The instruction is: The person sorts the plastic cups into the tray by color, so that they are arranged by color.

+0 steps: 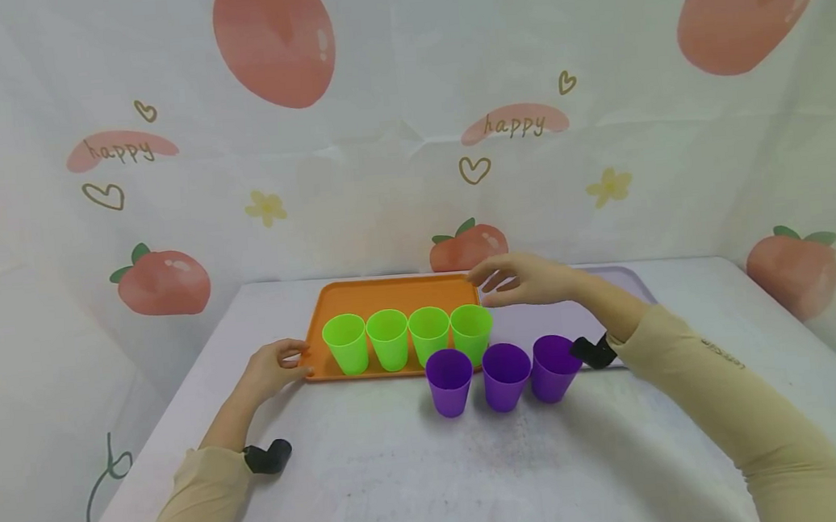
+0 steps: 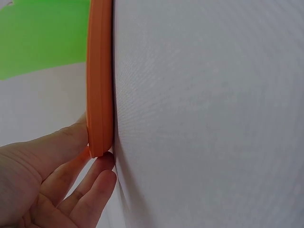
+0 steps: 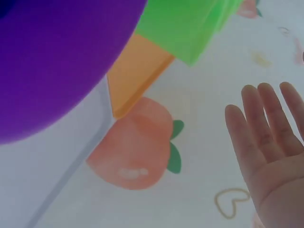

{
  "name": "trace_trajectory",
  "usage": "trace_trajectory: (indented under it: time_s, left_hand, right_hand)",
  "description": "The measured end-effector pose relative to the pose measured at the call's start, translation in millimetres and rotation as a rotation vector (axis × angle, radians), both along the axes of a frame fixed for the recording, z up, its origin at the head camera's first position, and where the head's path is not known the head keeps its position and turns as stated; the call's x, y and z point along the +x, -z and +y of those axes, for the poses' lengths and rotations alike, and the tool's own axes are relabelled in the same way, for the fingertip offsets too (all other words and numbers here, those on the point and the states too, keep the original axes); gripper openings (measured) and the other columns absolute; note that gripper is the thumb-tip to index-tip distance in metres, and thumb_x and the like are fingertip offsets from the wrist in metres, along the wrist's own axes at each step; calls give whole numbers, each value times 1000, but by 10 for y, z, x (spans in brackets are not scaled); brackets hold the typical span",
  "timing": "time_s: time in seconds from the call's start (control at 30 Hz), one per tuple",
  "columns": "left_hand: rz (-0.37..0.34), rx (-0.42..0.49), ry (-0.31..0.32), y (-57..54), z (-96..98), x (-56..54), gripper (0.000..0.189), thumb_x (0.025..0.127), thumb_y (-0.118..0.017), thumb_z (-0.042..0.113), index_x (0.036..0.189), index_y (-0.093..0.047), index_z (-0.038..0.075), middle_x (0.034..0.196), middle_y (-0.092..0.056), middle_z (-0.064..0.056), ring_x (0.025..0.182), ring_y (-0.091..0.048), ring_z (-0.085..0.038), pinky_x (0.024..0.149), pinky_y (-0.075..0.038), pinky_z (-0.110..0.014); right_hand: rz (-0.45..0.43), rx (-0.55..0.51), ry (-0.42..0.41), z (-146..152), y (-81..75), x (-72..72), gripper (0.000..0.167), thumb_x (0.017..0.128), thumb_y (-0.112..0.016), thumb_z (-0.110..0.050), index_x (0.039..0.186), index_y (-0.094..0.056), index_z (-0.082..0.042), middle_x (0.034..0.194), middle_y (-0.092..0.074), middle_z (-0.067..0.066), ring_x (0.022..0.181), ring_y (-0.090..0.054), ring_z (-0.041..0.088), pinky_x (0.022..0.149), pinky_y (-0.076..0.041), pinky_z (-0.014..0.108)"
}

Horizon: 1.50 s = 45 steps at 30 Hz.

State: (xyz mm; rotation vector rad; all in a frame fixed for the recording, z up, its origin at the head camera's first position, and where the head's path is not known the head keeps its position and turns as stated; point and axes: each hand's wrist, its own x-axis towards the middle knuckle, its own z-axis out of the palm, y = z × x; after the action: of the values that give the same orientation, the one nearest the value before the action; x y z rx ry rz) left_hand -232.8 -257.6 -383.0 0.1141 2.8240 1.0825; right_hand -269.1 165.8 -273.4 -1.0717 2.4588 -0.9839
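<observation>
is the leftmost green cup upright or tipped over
Upright: in the head view, the leftmost green cup stands on the orange tray with its wide rim up and narrower base down.

The left wrist view crops the orange tray (image 2: 100,76) and a green cup (image 2: 42,38).

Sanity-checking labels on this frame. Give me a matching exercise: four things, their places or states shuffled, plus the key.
1. green cups
2. purple cups
3. left hand
4. right hand

A. on the table, nearer the camera than the other cups
B. raised, holding nothing
C. at the near left corner of the orange tray
D. in a row on the orange tray

Pairs: 1-D, 2-A, 3-C, 4-B
</observation>
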Motion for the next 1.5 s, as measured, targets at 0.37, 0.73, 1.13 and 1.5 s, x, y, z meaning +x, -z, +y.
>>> trace_trajectory:
  time_s: [0.37, 0.73, 1.13, 1.5]
  left_hand:
    - [-2, 4, 6, -27, 16, 17, 45, 83, -68, 10, 123, -54, -6, 128, -53, -28, 114, -57, -42, 90, -53, -42]
    - [1, 7, 6, -45, 19, 38, 46, 83, -68, 10, 123, -53, -7, 127, -53, -28, 114, -56, -43, 91, -53, -43]
    - [8, 7, 6, -24, 6, 31, 45, 83, -68, 10, 123, -54, -6, 128, -53, -28, 114, -56, -43, 91, -53, -43]
    - [-2, 6, 5, -16, 18, 26, 46, 84, -67, 10, 125, -52, -6, 130, -52, -28, 114, -56, -42, 91, -52, -43]
  right_hand:
    - [81, -80, 299, 643, 174, 340, 36, 87, -64, -13, 120, -57, -1, 121, -60, 18, 105, -62, 12, 94, -52, 38]
    - [90, 50, 680, 1509, 593, 665, 54, 89, -62, -30, 129, -48, 4, 130, -51, 29, 115, -53, 46, 81, -51, 18]
    - [-151, 240, 803, 1956, 889, 753, 82, 88, -58, -46, 139, -26, 11, 140, -22, 43, 125, -28, 58, 96, -37, 67]
    - [-97, 319, 802, 2032, 981, 698, 83, 82, -67, -42, 132, -34, 16, 134, -27, 46, 120, -35, 59, 91, -42, 63]
